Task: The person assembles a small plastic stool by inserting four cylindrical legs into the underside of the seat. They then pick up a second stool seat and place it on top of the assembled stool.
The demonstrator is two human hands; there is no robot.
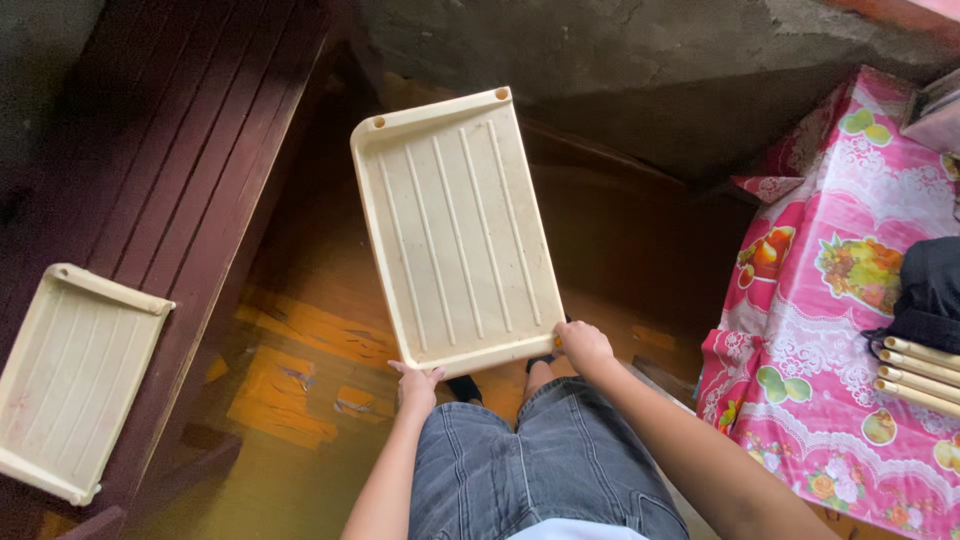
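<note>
I see both hands pinching tray [455,232] near edge: left hand [417,386], right hand [583,345]; long axis runs away, w/ bench [190,150] left of tray.

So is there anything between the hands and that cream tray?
No, nothing visible. Both hands grip the near edge of the cream plastic tray directly: the left hand at one corner, the right hand at the other.
</note>
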